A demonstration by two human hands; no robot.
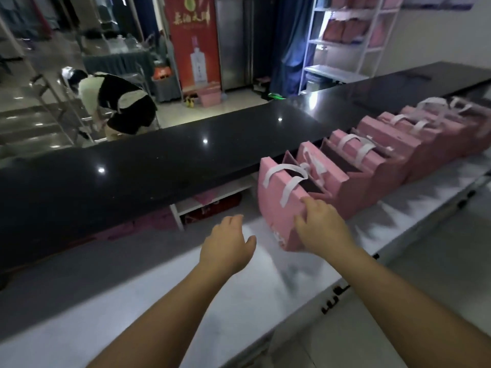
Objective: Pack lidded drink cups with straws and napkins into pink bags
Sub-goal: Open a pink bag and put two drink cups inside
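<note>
A row of pink bags, about six countable before blur, is standing on the pale worktop point(239, 301) under a black ledge point(159, 166); the right hand point(322, 227) is gripping the nearest bag point(276, 205) by its near side, fingers curled on it; the left hand point(228, 248) is hovering open beside it, touching nothing.

Two hands at a row of pink bags on a white counter point(159, 301)

The right hand point(322, 227) grips the nearest pink bag point(276, 208), apparently tilted; the left hand point(228, 248) hovers beside it, fingers relaxed. More bags point(393, 144) line up behind.
</note>
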